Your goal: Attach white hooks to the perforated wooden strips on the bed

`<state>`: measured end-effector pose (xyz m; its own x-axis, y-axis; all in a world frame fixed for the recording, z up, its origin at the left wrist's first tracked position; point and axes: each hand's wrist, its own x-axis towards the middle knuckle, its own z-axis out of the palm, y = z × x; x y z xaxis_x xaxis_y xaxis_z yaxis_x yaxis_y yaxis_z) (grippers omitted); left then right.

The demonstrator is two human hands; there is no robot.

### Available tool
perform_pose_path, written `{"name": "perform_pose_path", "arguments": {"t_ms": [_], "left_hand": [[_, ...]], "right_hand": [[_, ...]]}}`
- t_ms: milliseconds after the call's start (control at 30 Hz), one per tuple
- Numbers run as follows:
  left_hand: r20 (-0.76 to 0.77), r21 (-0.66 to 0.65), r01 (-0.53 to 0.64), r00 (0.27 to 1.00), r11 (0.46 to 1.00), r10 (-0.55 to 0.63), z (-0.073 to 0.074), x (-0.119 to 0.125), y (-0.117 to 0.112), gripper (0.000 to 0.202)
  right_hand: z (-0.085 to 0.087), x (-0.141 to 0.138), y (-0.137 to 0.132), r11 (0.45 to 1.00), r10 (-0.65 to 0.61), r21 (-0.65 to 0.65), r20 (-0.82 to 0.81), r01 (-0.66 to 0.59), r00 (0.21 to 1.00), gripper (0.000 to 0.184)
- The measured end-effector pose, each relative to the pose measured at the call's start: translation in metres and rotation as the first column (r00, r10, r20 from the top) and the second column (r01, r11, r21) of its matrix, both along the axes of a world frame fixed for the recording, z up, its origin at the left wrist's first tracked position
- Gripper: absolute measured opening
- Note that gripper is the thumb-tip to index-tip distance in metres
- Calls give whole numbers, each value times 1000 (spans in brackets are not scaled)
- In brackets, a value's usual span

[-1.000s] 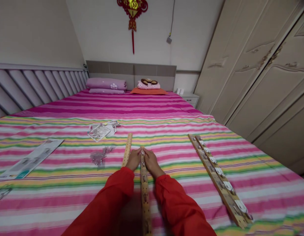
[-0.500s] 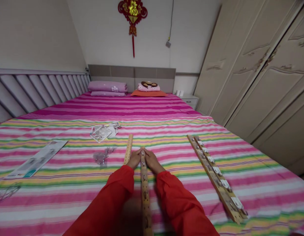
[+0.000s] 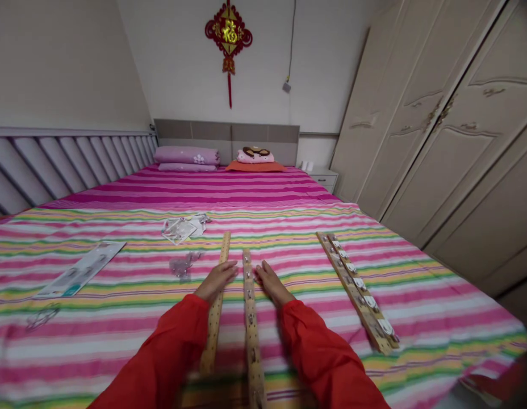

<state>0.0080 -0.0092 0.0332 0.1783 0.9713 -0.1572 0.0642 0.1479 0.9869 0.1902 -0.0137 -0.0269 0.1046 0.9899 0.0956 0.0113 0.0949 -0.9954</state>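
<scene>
Two long wooden strips lie side by side on the striped bed in front of me. The middle strip carries small metal hooks; the bare strip lies to its left. My left hand rests flat on the bare strip with fingers stretched out. My right hand lies open on the bedspread just right of the middle strip, fingertips close to its far end. Both arms wear red sleeves.
Further right lie two more wooden strips fitted with white-backed hooks. Clear plastic packets, loose clear hooks and a printed card lie to the left. Pillows sit at the headboard. A wardrobe stands on the right.
Both hands have let go of the far end of the middle strip and drawn apart, the left onto the bare strip. The camera has tilted and shifted.
</scene>
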Motion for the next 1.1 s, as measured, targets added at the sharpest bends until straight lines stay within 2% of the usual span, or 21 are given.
{"name": "perform_pose_path", "arguments": {"t_ms": [67,167,267,367,467,567,633,700,833,967,1100], "left_hand": [[-93,144,-73,992,987,87,0,-22,-16,54],[-139,326,-251,941,911,309,-12,-52,-41,50],[-154,431,-384,860,817,486,-27,-70,-62,43],[-165,494,-448,793,745,587,-38,-76,-73,37],[-224,541,-452,735,709,640,-42,-74,-74,35],[-328,599,-387,680,701,655,-44,-72,-73,35],[-364,635,-347,654,691,663,-45,-71,-72,33],[-371,657,-325,645,680,668,-46,-71,-73,31],[-380,666,-310,642,678,666,-46,-72,-73,28],[-391,671,-306,628,675,673,-47,-72,-72,26],[-400,671,-300,623,678,672,-47,-71,-72,24]], "right_hand": [[6,3,-17,997,14,-71,-105,-21,994,51],[15,7,-47,997,-19,-83,-244,-1,970,41],[22,10,-84,996,-77,-68,-357,56,931,39],[24,12,-126,993,-113,-79,-423,87,899,41],[17,12,-172,985,-170,-110,-446,135,879,38],[1,6,-217,967,-239,-192,-460,167,855,35],[-11,-3,-242,961,-239,-240,-474,136,847,34],[-19,-13,-260,956,-192,-290,-517,40,834,33],[-23,-30,-273,932,-109,-337,-615,-135,781,40],[-19,-39,-269,934,-121,-328,-665,-143,737,38],[-18,-44,-263,945,-109,-301,-668,-133,736,36]]}}
